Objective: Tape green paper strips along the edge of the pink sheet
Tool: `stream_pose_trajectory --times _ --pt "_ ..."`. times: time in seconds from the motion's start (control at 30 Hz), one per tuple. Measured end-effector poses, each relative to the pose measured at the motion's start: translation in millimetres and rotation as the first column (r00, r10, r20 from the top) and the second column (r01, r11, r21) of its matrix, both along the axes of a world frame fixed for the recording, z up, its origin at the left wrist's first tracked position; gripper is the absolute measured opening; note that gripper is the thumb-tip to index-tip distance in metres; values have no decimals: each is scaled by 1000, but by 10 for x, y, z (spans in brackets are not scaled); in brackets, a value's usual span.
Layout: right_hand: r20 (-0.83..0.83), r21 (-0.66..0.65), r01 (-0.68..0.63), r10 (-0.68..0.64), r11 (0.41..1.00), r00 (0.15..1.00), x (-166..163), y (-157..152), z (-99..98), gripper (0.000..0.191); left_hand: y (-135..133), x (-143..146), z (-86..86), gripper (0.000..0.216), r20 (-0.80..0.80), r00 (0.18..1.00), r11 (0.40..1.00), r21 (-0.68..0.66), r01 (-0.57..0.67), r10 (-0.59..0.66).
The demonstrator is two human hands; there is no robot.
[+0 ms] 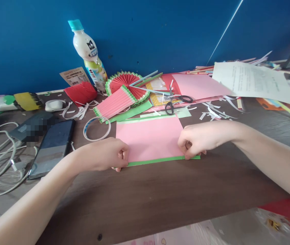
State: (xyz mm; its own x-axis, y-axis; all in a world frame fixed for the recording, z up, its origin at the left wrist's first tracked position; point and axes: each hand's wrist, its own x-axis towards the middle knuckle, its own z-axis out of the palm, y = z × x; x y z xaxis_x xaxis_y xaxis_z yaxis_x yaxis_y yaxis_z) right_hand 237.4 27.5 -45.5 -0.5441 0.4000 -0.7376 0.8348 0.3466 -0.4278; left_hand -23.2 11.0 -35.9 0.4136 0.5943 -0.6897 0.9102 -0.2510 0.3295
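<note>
A pink sheet of paper (150,139) lies flat on the dark wooden table, with a narrow green paper strip (157,161) along its near edge. At the left end of that strip, my left hand (111,154) is closed, fingers pinching the edge. My right hand (196,141) pinches the strip near its right end, where a bit of green sticks out past the pink sheet. Another pale green strip runs along the far edge. Just left of the sheet is a roll of tape (97,129). Behind it lie black-handled scissors (177,102).
Behind the sheet are a pleated pink paper piece (115,103) and a red paper fan (120,81). A bottle (87,51) stands by the blue wall. At left lie a phone (52,148) and white cables (1,166). Paper scraps and a printed sheet (254,81) occupy the right back.
</note>
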Motion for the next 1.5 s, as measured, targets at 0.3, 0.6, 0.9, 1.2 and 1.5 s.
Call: stream_pose_trajectory --times 0.3,0.6,0.9,1.2,1.5 --pt "7 25 -18 18 1000 1000 8 -4 -7 13 -8 9 15 16 -5 1000 1000 2 -2 2" --pt "8 3 0 0 1000 1000 -1 -2 0 15 -10 7 29 16 6 1000 1000 6 4 -4" --pt "3 12 -14 14 1000 1000 15 5 -6 15 -4 7 24 16 -3 1000 1000 6 23 -23" --pt "11 14 -8 8 1000 1000 2 -3 11 16 -2 7 22 16 -12 1000 1000 9 25 -25" --pt "9 6 -3 3 1000 1000 -2 -6 11 15 -11 16 33 14 -21 1000 1000 14 18 -17"
